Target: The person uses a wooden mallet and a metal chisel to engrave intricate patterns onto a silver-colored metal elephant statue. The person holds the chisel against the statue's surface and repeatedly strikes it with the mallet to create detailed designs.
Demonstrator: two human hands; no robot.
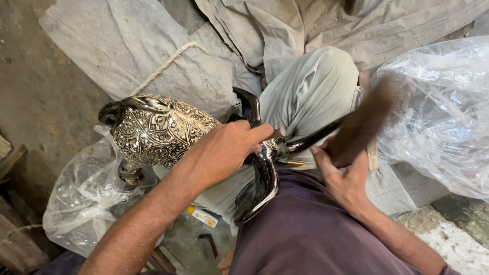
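Now, left hand (224,153): closed around the shiny neck of the engraved metal vessel (158,132), at the centre of the frame.
Vessel: lies on its side over the person's knee (310,91); silver body with fine floral relief, smooth curved handle (262,183) below.
Right hand (346,178): grips a dark brush (364,122), blurred, touching the vessel's neck.
Edges: crumpled clear plastic sheet (443,117) close at the right; a clear plastic bag (86,198) just beside the vessel at lower left.
Room: bare concrete floor (35,97) at the left.
Cloth: grey fabric (153,46) with a white rope (168,63) at the top.
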